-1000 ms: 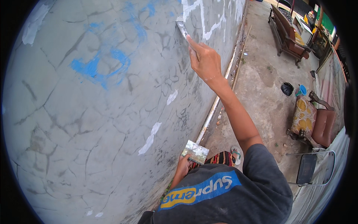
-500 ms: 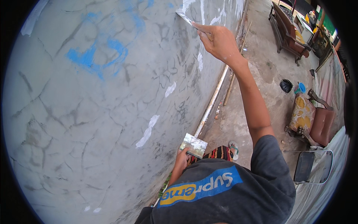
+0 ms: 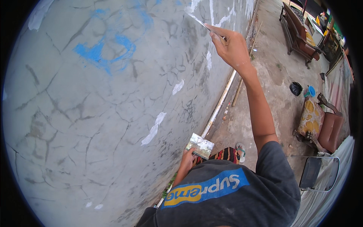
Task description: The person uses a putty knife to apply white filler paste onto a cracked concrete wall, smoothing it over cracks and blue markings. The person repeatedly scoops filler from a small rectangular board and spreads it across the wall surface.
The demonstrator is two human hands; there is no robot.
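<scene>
Raised at the upper middle, my right hand point(image 3: 231, 47) is closed round a putty knife point(image 3: 197, 20). Its thin blade points left, its tip at or very near the grey cracked wall point(image 3: 94, 113), just below white filler streaks point(image 3: 226, 18); whether it touches I cannot tell. Lower down, close to my body, my left hand point(image 3: 186, 159) grips a wide, square metal scraper point(image 3: 200, 145) by its lower edge. White smears lie on its flat face. White filler patches point(image 3: 154, 129) and a blue paint mark point(image 3: 104, 51) show on the wall.
A white pipe point(image 3: 219, 106) and a thin pole point(image 3: 242, 81) run along the wall's foot. On the concrete to the right are a wooden bench point(image 3: 298, 32), a black bag point(image 3: 295, 88), a blue container point(image 3: 311, 91), a brown armchair point(image 3: 329, 130) and a folding chair point(image 3: 312, 172).
The view has shifted slightly, so most things sit a little farther right. My right hand and the putty knife have moved slightly along the wall. Both hands keep their grips.
</scene>
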